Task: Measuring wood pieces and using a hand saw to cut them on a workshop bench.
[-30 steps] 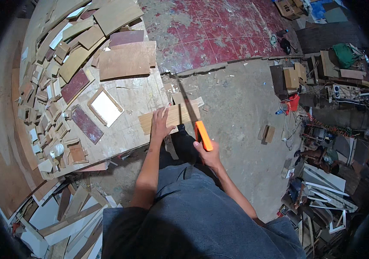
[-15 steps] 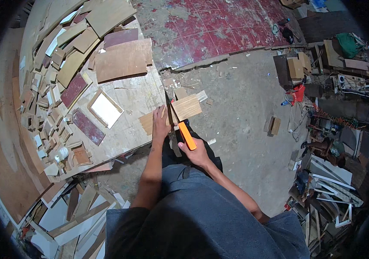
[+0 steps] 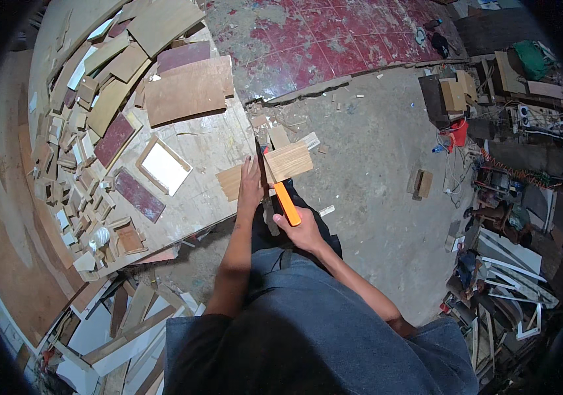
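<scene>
My left hand (image 3: pixel 250 186) lies flat with fingers stretched forward on a light wooden board (image 3: pixel 290 160). The board rests at the right edge of the worktable, and part of it juts out past that edge. In my right hand (image 3: pixel 302 232) is the orange handle of a handsaw (image 3: pixel 287 203), fingers wrapped round it. Its thin blade runs forward from the handle across the board, just right of my left hand. The cut line is too fine to make out, and the lower blade is hidden.
Wood offcuts (image 3: pixel 87 181) crowd the left of the worktable (image 3: pixel 192 148), beside a white-faced framed panel (image 3: pixel 163 166) and a brown sheet (image 3: pixel 186 92). Scraps lie on the concrete floor (image 3: pixel 373 197). Piled timber (image 3: pixel 508 270) and cables line the right side.
The saw blade sits at a changed angle across the board, with less of its far end showing. My left hand stays on the board. The whole view has shifted slightly.
</scene>
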Demonstrator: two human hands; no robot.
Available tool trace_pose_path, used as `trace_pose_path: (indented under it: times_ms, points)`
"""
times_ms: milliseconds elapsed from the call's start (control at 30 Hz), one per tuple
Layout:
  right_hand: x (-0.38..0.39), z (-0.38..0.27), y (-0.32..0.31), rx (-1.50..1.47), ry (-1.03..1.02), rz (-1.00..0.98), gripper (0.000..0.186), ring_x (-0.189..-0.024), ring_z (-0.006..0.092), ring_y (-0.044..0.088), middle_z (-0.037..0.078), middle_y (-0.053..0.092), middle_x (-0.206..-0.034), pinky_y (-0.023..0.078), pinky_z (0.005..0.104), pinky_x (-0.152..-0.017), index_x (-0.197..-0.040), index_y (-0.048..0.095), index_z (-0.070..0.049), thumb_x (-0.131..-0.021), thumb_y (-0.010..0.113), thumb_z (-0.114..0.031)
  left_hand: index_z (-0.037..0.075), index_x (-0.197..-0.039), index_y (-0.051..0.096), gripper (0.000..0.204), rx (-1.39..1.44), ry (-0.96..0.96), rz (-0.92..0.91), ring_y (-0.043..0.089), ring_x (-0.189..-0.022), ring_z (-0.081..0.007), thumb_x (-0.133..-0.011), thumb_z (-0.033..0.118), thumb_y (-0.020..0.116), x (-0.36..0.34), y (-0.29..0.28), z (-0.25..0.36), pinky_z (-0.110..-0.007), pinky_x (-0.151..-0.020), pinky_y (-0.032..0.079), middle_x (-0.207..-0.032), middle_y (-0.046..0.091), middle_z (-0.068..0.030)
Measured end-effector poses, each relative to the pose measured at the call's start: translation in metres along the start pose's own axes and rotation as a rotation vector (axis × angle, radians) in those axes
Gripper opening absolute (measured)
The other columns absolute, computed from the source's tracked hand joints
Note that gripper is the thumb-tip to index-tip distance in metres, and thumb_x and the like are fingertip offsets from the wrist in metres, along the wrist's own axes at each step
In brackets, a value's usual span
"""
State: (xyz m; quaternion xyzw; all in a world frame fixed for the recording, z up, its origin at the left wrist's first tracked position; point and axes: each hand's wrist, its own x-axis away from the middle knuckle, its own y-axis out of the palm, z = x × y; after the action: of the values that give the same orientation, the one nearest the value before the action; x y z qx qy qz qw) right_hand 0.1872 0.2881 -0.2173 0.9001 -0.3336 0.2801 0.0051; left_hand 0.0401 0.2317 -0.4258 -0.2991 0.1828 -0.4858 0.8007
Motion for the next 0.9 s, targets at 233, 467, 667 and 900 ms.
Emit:
trace_pose_path:
  times_ms: [233,467,667,900]
  points:
    - [-0.003,-0.005,0.003,-0.036,0.034,-0.003,0.036,-0.057,0.0084,0.049,0.000,0.051,-0.060,0.042,0.0297,-0.052,-0.073,0.053,-0.003,-0.094,0.069,-0.027,-0.005,-0.151,0.026,0.103,-0.335,-0.256,0.043,0.013,-0.149,-0.0438,-0.073,0.029,0.084,0.008,0.000,0.006,-0.049,-0.122,0.017,-0.161,0.014,-0.0273]
    - [-0.008,0.000,0.003,0.016,0.029,0.013,0.039,-0.058,0.0075,0.041,-0.002,0.045,-0.060,0.037,0.0299,-0.052,-0.073,0.052,-0.003,-0.096,0.067,-0.031,-0.004,-0.155,0.008,0.095,-0.311,-0.296,-0.052,0.001,-0.150,-0.0471,-0.085,0.023,0.067,0.002,0.013,0.000,-0.054,-0.122,0.006,-0.161,-0.001,-0.0319]
    - [-0.016,-0.007,0.000,-0.020,0.085,0.105,0.040,-0.055,0.0083,0.043,-0.001,0.047,-0.058,0.037,0.0305,-0.050,-0.072,0.054,-0.001,-0.096,0.065,-0.031,-0.002,-0.155,-0.010,0.104,-0.341,-0.682,-0.137,-0.016,-0.150,-0.0414,-0.094,0.055,0.052,-0.020,0.027,-0.003,-0.054,-0.120,-0.007,-0.161,-0.018,-0.0262]
    - [-0.021,-0.012,0.004,0.026,0.092,0.113,0.040,-0.055,0.0095,0.043,0.000,0.047,-0.056,0.038,0.0318,-0.052,-0.071,0.055,0.002,-0.097,0.064,-0.027,0.001,-0.154,-0.017,0.103,-0.293,-0.803,-0.314,-0.024,-0.148,-0.0403,-0.095,0.049,0.053,-0.035,0.021,-0.003,-0.055,-0.119,-0.009,-0.159,-0.028,-0.0251]
